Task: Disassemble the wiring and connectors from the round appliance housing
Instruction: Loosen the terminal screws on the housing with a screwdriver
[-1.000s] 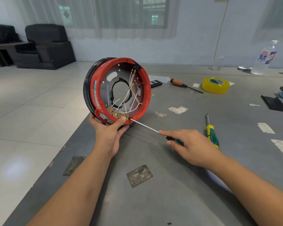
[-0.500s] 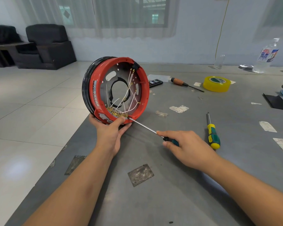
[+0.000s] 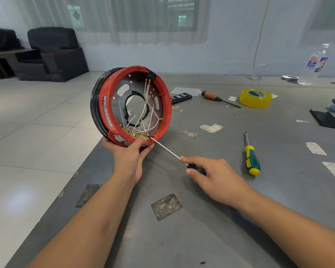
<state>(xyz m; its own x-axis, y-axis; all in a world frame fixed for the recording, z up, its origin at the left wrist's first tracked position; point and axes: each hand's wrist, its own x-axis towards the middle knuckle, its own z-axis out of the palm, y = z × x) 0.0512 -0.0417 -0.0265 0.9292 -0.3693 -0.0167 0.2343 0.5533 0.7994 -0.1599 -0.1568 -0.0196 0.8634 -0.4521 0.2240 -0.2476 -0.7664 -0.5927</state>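
The round housing point(image 3: 163, 99), red-rimmed with a black outer band, stands on edge at the grey table's left corner, its open side facing me. White wires point(image 3: 150, 113) cross its metal inside and end in a row of brass connectors point(image 3: 136, 134) at the bottom rim. My left hand point(image 3: 128, 154) grips the housing's lower rim, thumb next to the connectors. My right hand point(image 3: 213, 177) holds a screwdriver point(image 3: 168, 150) by its dark handle. The shaft's tip sits at the right end of the connector row.
On the table point(image 3: 211, 225) lie a green-yellow screwdriver point(image 3: 250, 154), a wooden-handled screwdriver point(image 3: 218, 98), a yellow tape roll point(image 3: 255, 98), a black remote point(image 3: 181, 97), a plastic bottle point(image 3: 314, 65), a glass point(image 3: 258, 71) and black parts at the right edge. Tiled floor drops off left.
Nothing but a small shift of view: both hands, the housing and the screwdriver tip stay where they were.
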